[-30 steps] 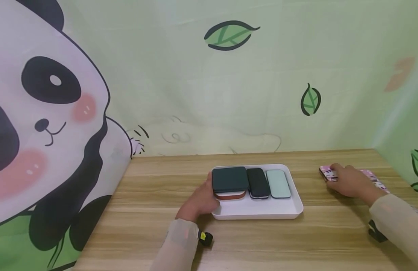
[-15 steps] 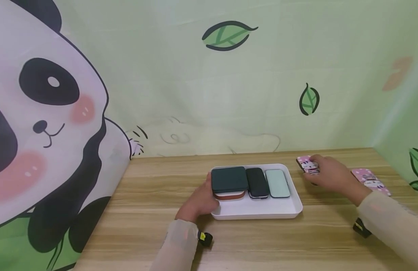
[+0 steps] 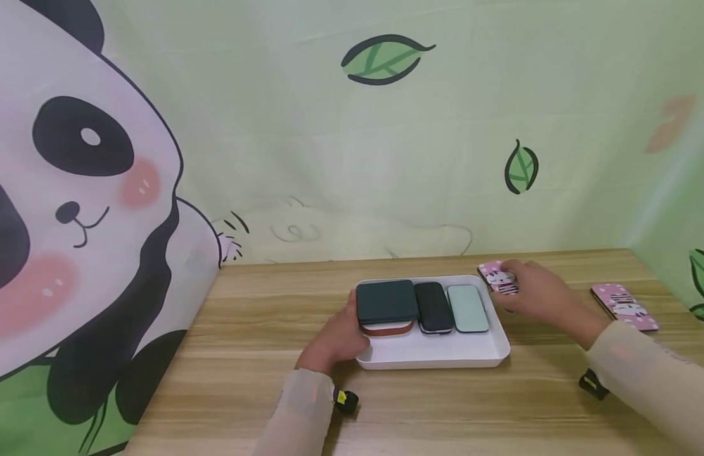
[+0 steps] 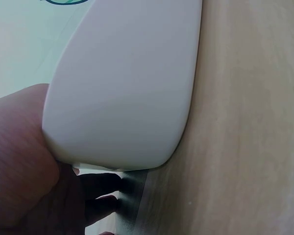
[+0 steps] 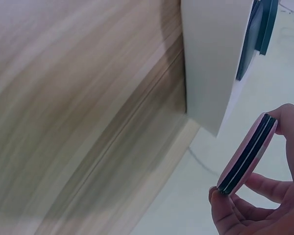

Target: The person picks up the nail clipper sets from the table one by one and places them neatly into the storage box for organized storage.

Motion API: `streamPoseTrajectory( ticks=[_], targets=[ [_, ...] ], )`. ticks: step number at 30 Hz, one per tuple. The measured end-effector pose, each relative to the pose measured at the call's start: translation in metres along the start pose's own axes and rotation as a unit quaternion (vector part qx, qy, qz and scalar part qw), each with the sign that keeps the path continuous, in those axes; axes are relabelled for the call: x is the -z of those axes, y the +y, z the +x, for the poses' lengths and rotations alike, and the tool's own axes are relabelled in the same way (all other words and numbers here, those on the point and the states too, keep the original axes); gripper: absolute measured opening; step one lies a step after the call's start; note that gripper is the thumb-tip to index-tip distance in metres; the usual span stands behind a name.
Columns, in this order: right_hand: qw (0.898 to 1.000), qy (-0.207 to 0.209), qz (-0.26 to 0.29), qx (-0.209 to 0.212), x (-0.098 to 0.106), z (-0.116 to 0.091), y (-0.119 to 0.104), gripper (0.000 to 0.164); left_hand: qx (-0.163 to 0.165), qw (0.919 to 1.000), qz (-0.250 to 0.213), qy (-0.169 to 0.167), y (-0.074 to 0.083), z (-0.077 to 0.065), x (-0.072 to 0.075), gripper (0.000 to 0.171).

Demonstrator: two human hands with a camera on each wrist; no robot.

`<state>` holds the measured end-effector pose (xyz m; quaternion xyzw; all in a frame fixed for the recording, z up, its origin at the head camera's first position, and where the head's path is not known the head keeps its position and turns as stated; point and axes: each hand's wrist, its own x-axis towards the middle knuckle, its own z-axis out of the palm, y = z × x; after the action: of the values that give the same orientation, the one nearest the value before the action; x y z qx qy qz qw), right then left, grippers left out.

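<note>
A white tray (image 3: 431, 351) stands on the table and bears a dark green square case (image 3: 387, 302) on a brown-and-white one, with a black flat case (image 3: 434, 307) and a mint one (image 3: 467, 308) beside them. My left hand (image 3: 336, 332) holds the tray's left end, its thumb at the front corner; the left wrist view shows the tray wall (image 4: 122, 88) up close. Just off the tray's back right corner, my right hand (image 3: 537, 291) pinches a flat pink cartoon-print case (image 3: 496, 277) between thumb and fingers. Two dark layers show along the case's edge (image 5: 247, 154) in the right wrist view.
A second pink cartoon-print case (image 3: 624, 307) lies on the wooden table (image 3: 443, 411) at the right. Behind the table hangs a pale green cloth backdrop (image 3: 272, 139) with a panda and leaves. Bare tray floor shows along the front.
My right hand has lifted the pink case away from the one at the right and carried it left to the tray's back right corner. My left hand stays at the tray.
</note>
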<state>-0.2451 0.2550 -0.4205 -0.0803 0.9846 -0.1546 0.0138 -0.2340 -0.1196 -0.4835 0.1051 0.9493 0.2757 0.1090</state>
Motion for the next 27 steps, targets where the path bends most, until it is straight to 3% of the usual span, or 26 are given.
streamPoseTrajectory(
  ticks=[15, 27],
  targets=[
    [0.999, 0.003, -0.003, 0.032, -0.013, 0.003, -0.029, 0.075, -0.007, 1.0000, -0.003, 0.005, 0.000, 0.000, 0.001, 0.103],
    [0.996, -0.012, -0.060, 0.070, -0.025, 0.006, -0.048, 0.070, -0.008, 1.0000, 0.001, 0.004, -0.002, 0.001, 0.000, 0.102]
  ],
)
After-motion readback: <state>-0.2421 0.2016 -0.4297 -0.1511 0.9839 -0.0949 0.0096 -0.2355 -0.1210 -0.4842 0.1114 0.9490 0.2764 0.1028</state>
